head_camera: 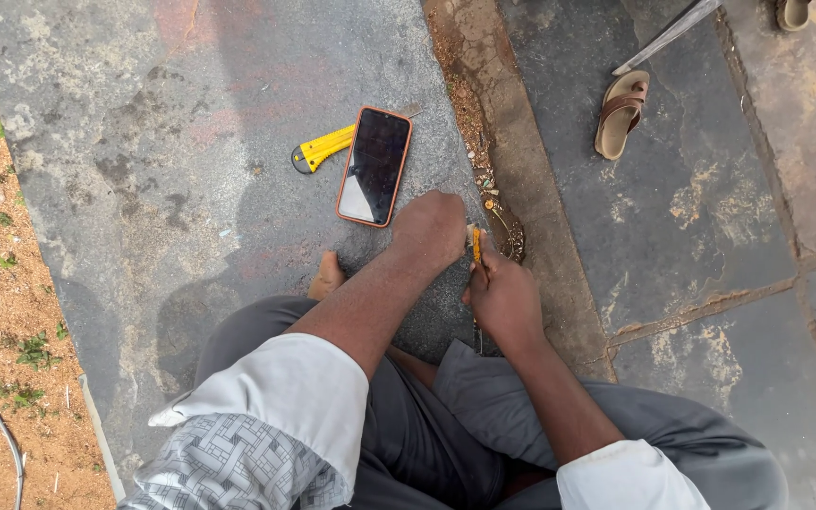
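Head view. Nearest the camera, two forearms in rolled white sleeves (280, 406) extend over grey trousers (484, 416) of a person seated on a dark stone slab (144, 142). The left hand (430, 227) is closed into a fist, knuckles up, just below the phone; what it encloses cannot be told. The right hand (502, 297), just right of the left and nearly touching it, is clamped on a thin yellow-handled tool (476, 247), held upright between the two hands. A phone in an orange case (374, 166) lies screen-up on the slab. A yellow utility knife (323, 148) lies left of the phone, touching its edge. A bare toe (327, 276) shows below the phone. A brown sandal (621, 113) lies well right of the phone.
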